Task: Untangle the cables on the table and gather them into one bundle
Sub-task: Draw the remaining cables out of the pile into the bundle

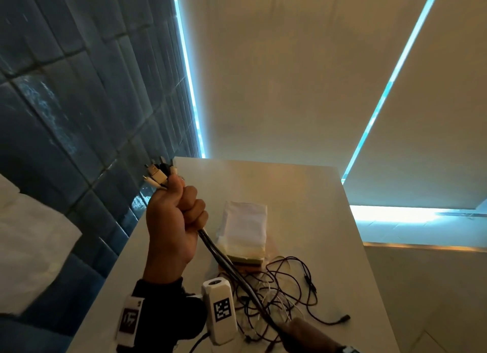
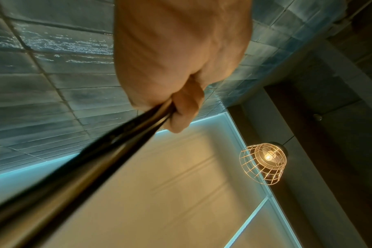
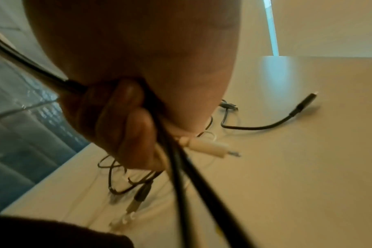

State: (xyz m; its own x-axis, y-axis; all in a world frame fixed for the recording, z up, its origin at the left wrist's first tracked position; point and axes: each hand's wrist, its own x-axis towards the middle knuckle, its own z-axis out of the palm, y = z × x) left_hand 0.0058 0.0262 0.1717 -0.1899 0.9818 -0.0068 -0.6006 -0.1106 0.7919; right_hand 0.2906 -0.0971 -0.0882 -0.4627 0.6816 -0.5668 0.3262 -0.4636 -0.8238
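Left grip fisted around gathered black and white cables, plugs above. Right grip curled round same strands lower down; loose tangle beneath on white counter. Best slid downward slowly, easing knots free.

A white table carries tangled cables and a folded cloth.

Thin black and white cables, half gathered, half tangled.
Connector ends fan out centre-left, strands run taut down-right, loose loops sprawl lower centre on the pale tabletop.
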